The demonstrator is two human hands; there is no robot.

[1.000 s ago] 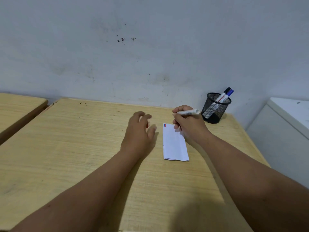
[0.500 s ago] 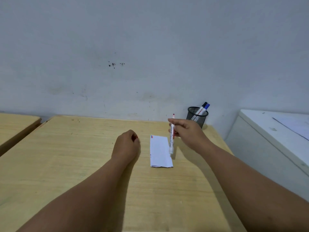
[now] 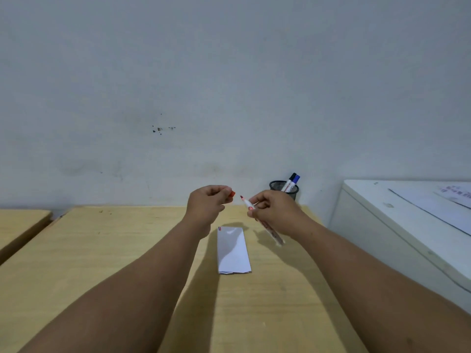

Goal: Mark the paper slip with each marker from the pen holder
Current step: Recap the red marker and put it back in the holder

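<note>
A folded white paper slip (image 3: 233,250) lies on the wooden desk (image 3: 102,250), with small blue and red marks at its far left corner. Above it my right hand (image 3: 274,211) holds an uncapped red marker (image 3: 265,226), tip pointing up and left. My left hand (image 3: 207,202) is raised beside it, pinching the red cap (image 3: 232,193) a short gap from the tip. A black mesh pen holder (image 3: 284,188) stands at the desk's far right by the wall, with a black and a blue marker (image 3: 293,182) in it.
A white cabinet (image 3: 397,225) with papers on top stands right of the desk. A second wooden desk (image 3: 20,222) sits at the left, across a narrow gap. A grey wall runs right behind the desk.
Both hands have lifted off the desk. My left hand rose with the red cap toward the marker tip, and the marker is tilted with its tip up and left.
</note>
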